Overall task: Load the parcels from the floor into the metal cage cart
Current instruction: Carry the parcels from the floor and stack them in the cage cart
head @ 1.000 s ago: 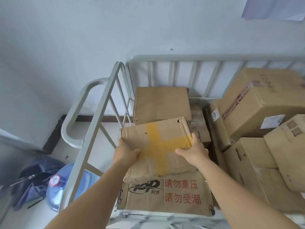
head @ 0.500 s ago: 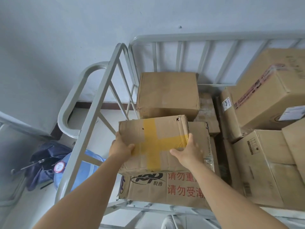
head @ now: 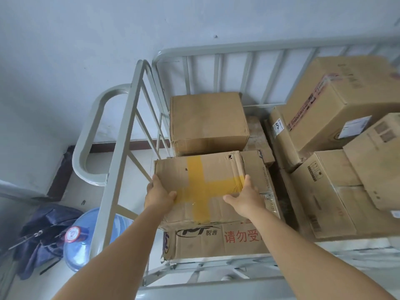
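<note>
A worn cardboard parcel with a yellow tape cross (head: 201, 185) lies on top of a larger box printed with red characters (head: 218, 239), inside the grey metal cage cart (head: 121, 161). My left hand (head: 159, 194) grips the parcel's left edge, thumb on the top face. On the right side my right hand (head: 245, 197) holds it the same way, fingers along the side and thumb on top. Just behind the parcel stands a plain brown box (head: 207, 122).
Several bigger cartons (head: 337, 109) are stacked in the cart's right half. Outside the cart's left rail a blue water jug (head: 82, 237) and a dark bag (head: 41, 234) lie on the floor. A grey wall stands close behind the cart.
The taped parcel has gone down and forward onto the printed box, closer to the plain box behind it. Both hands stayed on its sides.
</note>
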Demonstrator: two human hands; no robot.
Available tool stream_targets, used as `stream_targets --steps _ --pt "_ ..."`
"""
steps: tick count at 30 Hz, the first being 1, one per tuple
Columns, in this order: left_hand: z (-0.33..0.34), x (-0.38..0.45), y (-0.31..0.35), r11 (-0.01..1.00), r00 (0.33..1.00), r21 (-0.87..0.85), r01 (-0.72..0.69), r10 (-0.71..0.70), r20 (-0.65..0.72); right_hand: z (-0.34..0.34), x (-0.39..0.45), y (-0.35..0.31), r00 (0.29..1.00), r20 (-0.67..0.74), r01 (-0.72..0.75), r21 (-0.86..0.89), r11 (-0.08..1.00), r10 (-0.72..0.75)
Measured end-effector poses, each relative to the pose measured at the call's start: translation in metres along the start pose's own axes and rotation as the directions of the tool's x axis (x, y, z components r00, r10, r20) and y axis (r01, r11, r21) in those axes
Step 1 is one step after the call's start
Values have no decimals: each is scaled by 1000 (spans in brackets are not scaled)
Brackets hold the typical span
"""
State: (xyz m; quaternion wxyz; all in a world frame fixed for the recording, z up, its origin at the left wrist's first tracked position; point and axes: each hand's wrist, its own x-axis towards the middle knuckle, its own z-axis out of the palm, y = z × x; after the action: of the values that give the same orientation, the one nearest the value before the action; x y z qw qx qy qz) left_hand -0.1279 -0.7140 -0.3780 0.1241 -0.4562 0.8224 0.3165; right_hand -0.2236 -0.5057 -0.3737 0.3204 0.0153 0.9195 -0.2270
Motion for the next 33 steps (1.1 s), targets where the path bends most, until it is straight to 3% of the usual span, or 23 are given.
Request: stream_targets --steps 6,11,16,22,28,33 --pt "-13 -25 12 911 956 291 -294 287 69 -7 -39 -5 995 -97 15 -19 1000 -16" --pt "-28 -62 34 688 797 409 -600 560 228 -17 -91 4 963 -263 37 -114 993 -66" --pt "-32 -115 60 441 592 421 -793 720 361 -30 -156 33 909 -417 -57 -143 988 -8" --pt "-11 -191 87 196 319 300 -934 836 447 -38 -238 85 811 -563 -216 -33 976 160" --pt "32 -285 90 -97 35 203 -974 826 563 -18 -330 152 697 -609 -382 129 915 377" --pt "75 -362 60 -333 -169 123 -935 721 672 32 -405 211 585 -551 -533 291 794 595"
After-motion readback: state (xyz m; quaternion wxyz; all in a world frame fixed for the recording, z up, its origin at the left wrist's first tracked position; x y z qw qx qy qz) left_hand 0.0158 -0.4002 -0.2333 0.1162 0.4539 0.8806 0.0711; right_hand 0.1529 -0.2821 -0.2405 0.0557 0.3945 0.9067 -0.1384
